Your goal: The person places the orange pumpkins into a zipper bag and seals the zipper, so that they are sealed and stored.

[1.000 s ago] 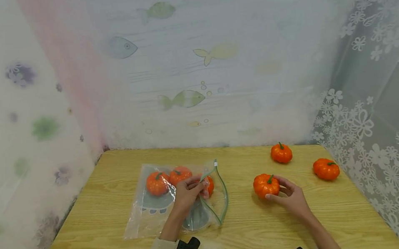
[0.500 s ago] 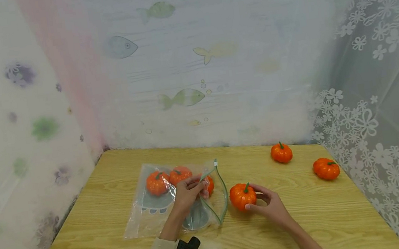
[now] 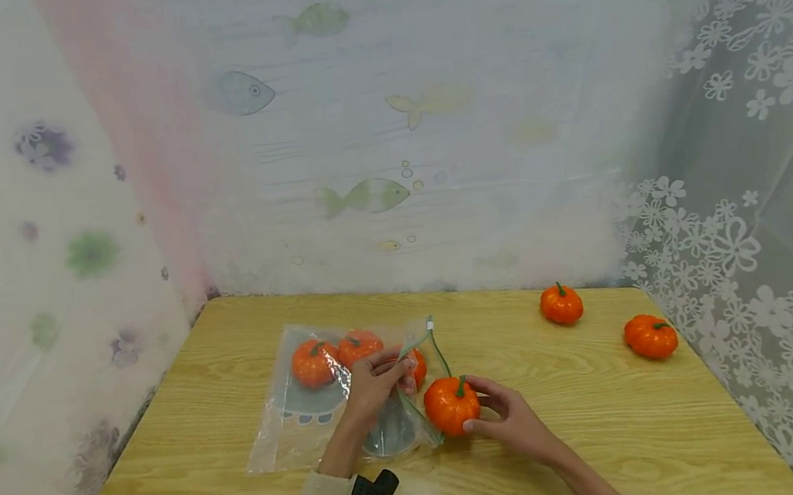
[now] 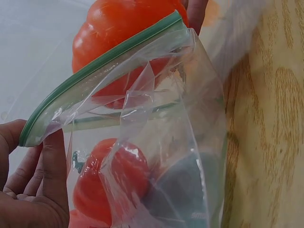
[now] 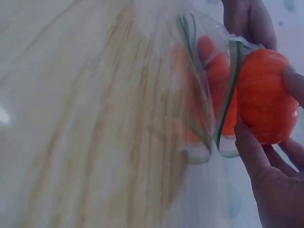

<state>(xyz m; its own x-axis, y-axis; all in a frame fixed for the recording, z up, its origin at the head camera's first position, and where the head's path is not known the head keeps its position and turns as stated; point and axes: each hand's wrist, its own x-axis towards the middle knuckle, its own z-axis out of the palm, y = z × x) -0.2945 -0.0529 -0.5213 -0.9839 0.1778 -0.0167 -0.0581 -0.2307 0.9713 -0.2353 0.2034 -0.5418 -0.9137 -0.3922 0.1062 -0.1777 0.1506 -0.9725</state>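
My left hand (image 3: pixel 370 389) pinches the upper edge of a clear zip bag (image 4: pixel 204 109) by its green seal strip (image 4: pixel 95 66), and the bag's mouth stands apart, facing right. Inside the bag show a few orange toy pumpkins, one at the far left (image 3: pixel 315 363), one beside it (image 3: pixel 360 344) and one (image 3: pixel 419 368) near the mouth, partly behind my left fingers. Between thumb and fingers my right hand (image 3: pixel 513 424) grips another orange pumpkin (image 3: pixel 452 406) with a green stem, right at the bag's mouth, overlapping the seal strip in the head view.
Two more pumpkins lie on the wooden table (image 3: pixel 572 442): one (image 3: pixel 561 304) toward the back and one (image 3: pixel 651 336) near the right edge. A patterned curtain (image 3: pixel 379 116) hangs behind the table and along both sides. A grey printed shape (image 3: pixel 388 432) shows on the bag.
My right hand has carried its pumpkin leftward across the table, from the open area right of the bag up to the bag's mouth. The left hand and bag have stayed in place.
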